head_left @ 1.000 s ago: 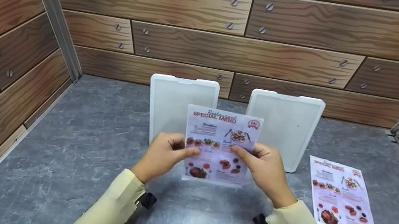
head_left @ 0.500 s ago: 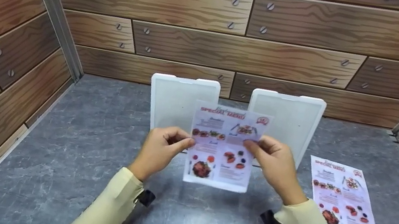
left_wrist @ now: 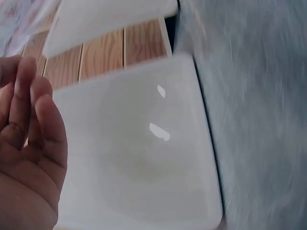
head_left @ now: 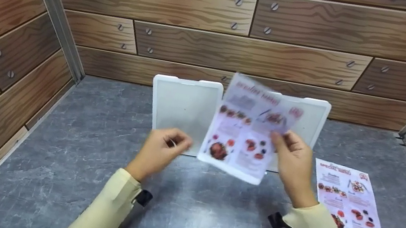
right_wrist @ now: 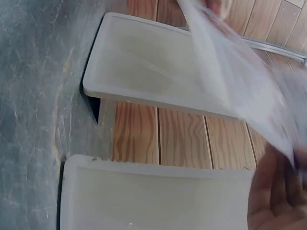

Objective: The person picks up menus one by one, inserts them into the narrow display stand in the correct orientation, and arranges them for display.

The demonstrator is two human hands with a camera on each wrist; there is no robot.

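Observation:
My right hand [head_left: 295, 170] pinches a printed menu sheet [head_left: 245, 132] by its right edge, thumb in front. Tilted, the sheet hangs before two white upright frames and overlaps the right frame [head_left: 313, 113] most. In the right wrist view the sheet [right_wrist: 240, 81] looks blurred and bowed. My left hand [head_left: 160, 152] is apart from the sheet, loosely curled with nothing in it, in front of the left frame [head_left: 185, 106]. The left wrist view has its bent fingers [left_wrist: 53, 124] beside the frame's panel [left_wrist: 134, 143].
A second menu sheet [head_left: 357, 208] lies flat on the grey marbled table [head_left: 204, 223] at the right, partly behind my right sleeve. Wood-patterned walls [head_left: 200, 9] enclose the back and sides. Each wrist carries a small black device [head_left: 144, 197].
My left hand has let go of the menu sheet and drawn slightly left. The right hand has raised the sheet up and right, turning it to a slant. The frames and second sheet have stayed put.

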